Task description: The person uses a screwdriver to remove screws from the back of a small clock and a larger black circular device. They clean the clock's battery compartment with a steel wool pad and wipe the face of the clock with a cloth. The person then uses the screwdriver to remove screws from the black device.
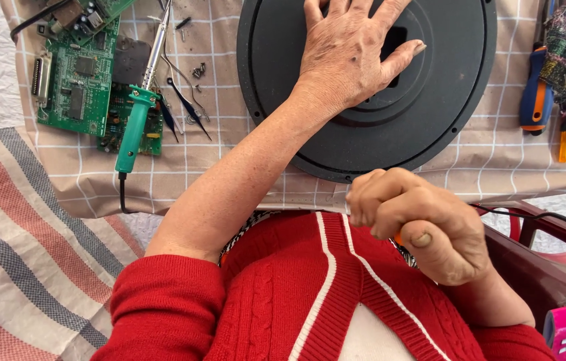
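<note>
Two green printed circuit boards (76,77) and a teal-handled soldering iron (137,117) lie left on the counter (82,180); left hand (350,57) spread flat on round black plastic disc (443,87); right hand (423,224) fisted around an orange-handled tool (398,238).

— Where are we sitting, would you say?

— We are looking at a makeshift electronics repair bench, likely set up at home. A green soldering iron (137,113) is lying across green circuit boards (76,83), and loose screws (198,70) are scattering over a checked cloth (183,174) that is covering the table.

— And at the edge?

— We are seeing screwdrivers with orange and blue handles (535,93) waiting there, while a striped fabric (22,234) is draping beside us.
</note>
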